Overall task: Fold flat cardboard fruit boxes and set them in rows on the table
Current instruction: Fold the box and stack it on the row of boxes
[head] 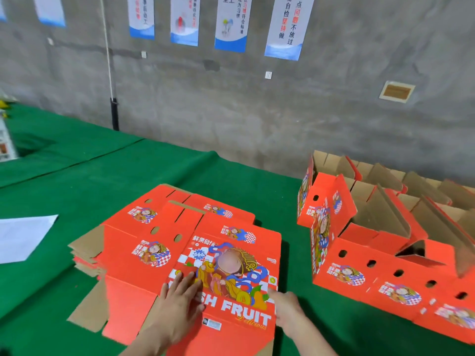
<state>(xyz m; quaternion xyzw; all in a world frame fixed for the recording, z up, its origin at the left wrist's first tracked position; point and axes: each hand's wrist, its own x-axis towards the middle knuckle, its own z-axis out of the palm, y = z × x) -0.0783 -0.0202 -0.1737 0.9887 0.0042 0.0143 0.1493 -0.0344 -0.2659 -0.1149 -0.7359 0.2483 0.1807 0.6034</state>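
Your left hand (180,301): flat, fingers straight, pressing the top flat red printed cardboard fruit box (232,253) on its stack (86,264). Your right hand (284,308): at the box's right edge, blurred, grip unclear. Risk: you lift two stacked sheets together.

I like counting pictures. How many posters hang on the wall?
6 posters in a row high on the wall: a sliver at the left edge, one beside it, three in the middle, the biggest rightmost. More may be out of view.
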